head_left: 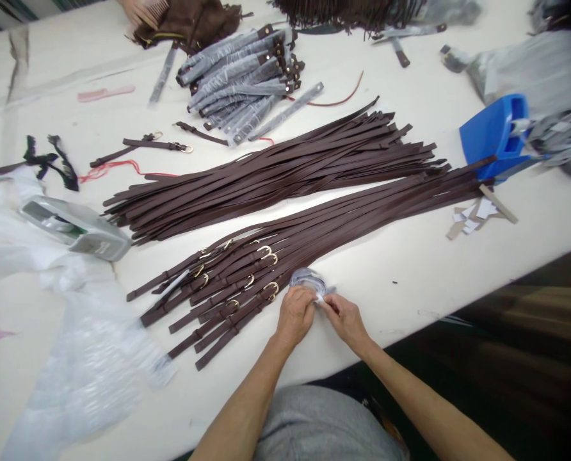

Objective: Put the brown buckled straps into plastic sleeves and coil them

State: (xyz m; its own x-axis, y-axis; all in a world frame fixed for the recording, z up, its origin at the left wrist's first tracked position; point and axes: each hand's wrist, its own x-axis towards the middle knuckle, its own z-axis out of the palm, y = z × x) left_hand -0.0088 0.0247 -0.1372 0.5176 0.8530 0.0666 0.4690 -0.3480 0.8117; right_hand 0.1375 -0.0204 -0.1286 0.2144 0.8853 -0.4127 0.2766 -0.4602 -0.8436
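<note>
A coiled strap in clear plastic wrap (307, 277) is held near the table's front edge. My left hand (296, 315) is closed round the coil's near left side. At its right end, my right hand (344, 320) pinches a bit of the plastic, close beside the left fingers. Just beyond my hands lies a row of brown straps with gold buckles (247, 282), their buckle ends toward the left. Behind that row is a thick pile of plain brown straps (266, 169).
A grey tape dispenser (98, 234) and crumpled clear plastic (88, 346) lie at left. Wrapped straps (242, 77) are piled at the back. A blue dispenser (494, 137) and paper scraps (475, 214) are at right. Another person's hand (139, 11) rests by a brown bag (189, 25).
</note>
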